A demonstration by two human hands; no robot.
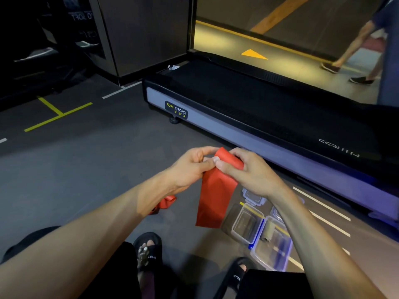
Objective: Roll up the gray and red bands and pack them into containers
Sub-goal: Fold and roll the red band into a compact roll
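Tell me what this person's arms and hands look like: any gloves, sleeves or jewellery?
No gloves: the left hand and right hand are bare. Both forearms are uncovered as far as the picture shows, with no sleeves, watch, rings or wristbands visible. The fingernails look short and unpainted.

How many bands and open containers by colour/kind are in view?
Red bands: 2, one held by both hands, one on the floor
Gray bands: 1, rolled inside a container
Open clear containers: 2
Total: 5
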